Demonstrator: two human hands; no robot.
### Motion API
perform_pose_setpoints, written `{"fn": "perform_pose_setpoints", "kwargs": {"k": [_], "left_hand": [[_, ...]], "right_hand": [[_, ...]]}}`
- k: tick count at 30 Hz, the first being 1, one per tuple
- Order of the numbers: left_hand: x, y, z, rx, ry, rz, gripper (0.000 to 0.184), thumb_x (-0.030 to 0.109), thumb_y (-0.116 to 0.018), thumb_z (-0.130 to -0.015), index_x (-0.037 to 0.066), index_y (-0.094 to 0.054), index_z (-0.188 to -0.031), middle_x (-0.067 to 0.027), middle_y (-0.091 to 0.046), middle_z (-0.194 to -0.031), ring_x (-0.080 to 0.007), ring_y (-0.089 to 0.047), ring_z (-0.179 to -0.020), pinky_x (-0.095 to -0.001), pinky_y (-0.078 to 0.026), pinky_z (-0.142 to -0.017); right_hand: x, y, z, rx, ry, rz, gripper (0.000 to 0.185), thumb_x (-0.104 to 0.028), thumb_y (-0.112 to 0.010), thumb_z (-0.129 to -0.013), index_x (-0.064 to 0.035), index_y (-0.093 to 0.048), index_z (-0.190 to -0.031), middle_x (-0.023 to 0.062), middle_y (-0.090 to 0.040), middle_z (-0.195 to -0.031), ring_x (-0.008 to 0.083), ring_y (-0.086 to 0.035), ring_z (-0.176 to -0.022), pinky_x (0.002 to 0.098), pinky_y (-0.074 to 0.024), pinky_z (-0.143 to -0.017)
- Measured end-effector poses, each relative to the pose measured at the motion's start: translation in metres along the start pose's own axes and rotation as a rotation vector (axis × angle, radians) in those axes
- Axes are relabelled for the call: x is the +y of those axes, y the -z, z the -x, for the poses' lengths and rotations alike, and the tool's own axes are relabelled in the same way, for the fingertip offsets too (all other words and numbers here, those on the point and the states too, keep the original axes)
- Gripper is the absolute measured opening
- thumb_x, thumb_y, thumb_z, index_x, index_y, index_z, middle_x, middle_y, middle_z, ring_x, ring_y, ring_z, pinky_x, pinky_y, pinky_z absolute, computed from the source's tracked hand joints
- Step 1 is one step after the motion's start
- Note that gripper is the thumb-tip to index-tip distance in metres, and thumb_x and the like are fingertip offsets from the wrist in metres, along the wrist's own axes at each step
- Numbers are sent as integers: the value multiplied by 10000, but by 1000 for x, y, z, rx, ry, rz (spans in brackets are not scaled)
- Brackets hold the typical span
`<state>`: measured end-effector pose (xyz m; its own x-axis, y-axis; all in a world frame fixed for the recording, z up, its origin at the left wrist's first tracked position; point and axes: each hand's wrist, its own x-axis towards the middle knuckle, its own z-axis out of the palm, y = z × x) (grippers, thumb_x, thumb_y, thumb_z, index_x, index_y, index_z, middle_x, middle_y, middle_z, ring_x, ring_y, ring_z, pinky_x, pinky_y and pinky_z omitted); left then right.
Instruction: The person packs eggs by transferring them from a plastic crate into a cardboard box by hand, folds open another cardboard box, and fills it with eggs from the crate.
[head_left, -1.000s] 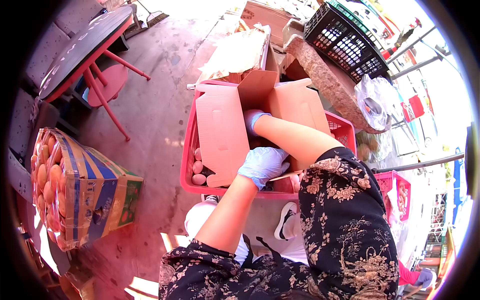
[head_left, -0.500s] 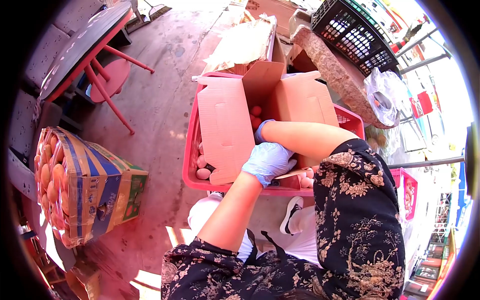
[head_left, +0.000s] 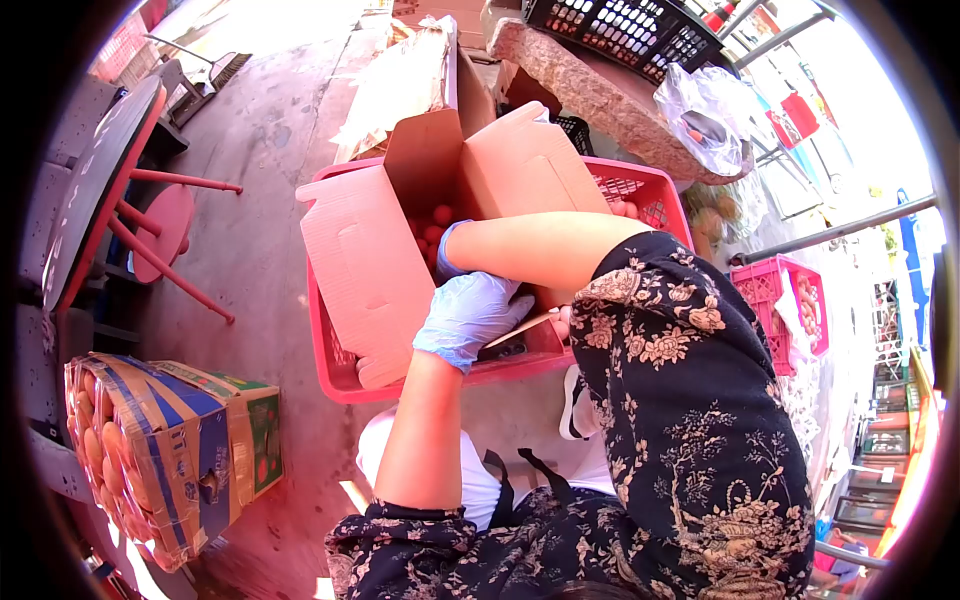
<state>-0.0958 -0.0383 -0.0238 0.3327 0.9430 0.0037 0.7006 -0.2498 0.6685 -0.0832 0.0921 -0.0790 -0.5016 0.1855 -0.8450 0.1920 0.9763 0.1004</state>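
An open cardboard box (head_left: 375, 270) with raised flaps sits in a pink plastic crate (head_left: 440, 383). Round reddish items (head_left: 432, 235), perhaps fruit, show inside the box. My left hand (head_left: 465, 315), in a pale blue glove, lies at the box's near side, its fingers curled over the cardboard edge. Crossing above it, my right forearm reaches into the box. Only the blue-gloved back of my right hand (head_left: 452, 250) shows, next to the round items; its fingers are hidden. More round items (head_left: 624, 209) lie in the crate's far right corner.
A taped carton of round produce (head_left: 165, 450) stands at left, below a round table (head_left: 100, 200) and a red stool (head_left: 165, 235). Beyond the crate are a stone slab (head_left: 600, 105), a black crate (head_left: 630, 35) and a plastic bag (head_left: 705, 120). Another pink crate (head_left: 770, 315) stands at right.
The view has shifted and turned, so the box and crate appear farther left. Round items seen beside the box's left flap no longer show. Both hands stay at the box.
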Motion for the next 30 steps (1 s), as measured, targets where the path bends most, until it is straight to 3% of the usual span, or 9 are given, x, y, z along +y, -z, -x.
{"fn": "perform_pose_setpoints", "kwargs": {"k": [4,7,9,11,12,16,19,23,30], "left_hand": [[5,-2,-10,0,-13,-16,462,345,-562,-853,229,-473,-1292,-195,-660,-915,-380,-640,-806,-465,-512,-720],[12,-5,-18,-138,91,1,677,364,-543,-877,347,-212,-1468,-216,-658,-855,-371,-653,-788,-442,-498,-723],[17,-5,-22,-129,123,89,699,359,-545,-879,369,-179,-1474,-220,-652,-824,-364,-660,-790,-426,-489,-731],[16,-14,-24,-109,111,140,689,323,-552,-883,380,-196,-1470,-214,-652,-830,-339,-665,-791,-411,-483,-738],[21,-15,-24,-103,124,174,681,306,-558,-885,381,-212,-1468,-200,-645,-812,-320,-664,-780,-398,-483,-738],[41,-15,-28,-90,229,198,675,210,-579,-889,395,-258,-1453,-124,-586,-709,-218,-634,-706,-340,-485,-725],[48,-18,-32,-84,285,268,671,171,-571,-890,371,-271,-1455,-67,-549,-649,-116,-529,-618,-289,-474,-702],[42,-28,-35,-31,256,347,663,109,-560,-900,353,-287,-1453,-40,-525,-645,-85,-465,-612,-254,-457,-672],[54,-27,-37,-8,361,443,624,11,-505,-912,261,-320,-1453,2,-513,-729,-72,-440,-678,-219,-442,-698]], "right_hand": [[15,16,63,74,39,-156,344,-179,-521,-855,-45,-652,-1143,126,-664,-1100,271,-635,-984,399,-491,-822],[46,-7,141,737,224,-704,288,-191,-520,-887,-68,-655,-1111,110,-678,-1050,228,-629,-970,314,-458,-886],[56,-34,213,1056,265,-870,251,-218,-525,-920,-84,-672,-1074,60,-674,-1073,190,-608,-1006,294,-435,-925],[60,-80,274,1227,89,-950,248,-229,-534,-938,-94,-653,-1108,40,-672,-981,118,-619,-878,234,-494,-782],[56,-109,301,1286,40,-1163,247,-169,-519,-958,-11,-626,-1115,54,-669,-1025,109,-620,-923,219,-486,-802],[72,-256,304,1062,-400,-1599,234,-240,-544,-942,-91,-659,-1081,3,-657,-936,67,-602,-782,209,-496,-650],[72,-344,264,533,-816,-1204,319,-263,-581,-806,-6,-682,-967,139,-670,-766,233,-646,-683,361,-501,-675],[80,-422,191,-57,-729,-704,285,-195,-589,-793,-45,-697,-1011,148,-694,-944,288,-678,-862,372,-532,-699],[84,-456,141,-161,-490,-144,242,-148,-635,-773,-94,-718,-994,74,-704,-946,244,-686,-883,389,-540,-667]]}}
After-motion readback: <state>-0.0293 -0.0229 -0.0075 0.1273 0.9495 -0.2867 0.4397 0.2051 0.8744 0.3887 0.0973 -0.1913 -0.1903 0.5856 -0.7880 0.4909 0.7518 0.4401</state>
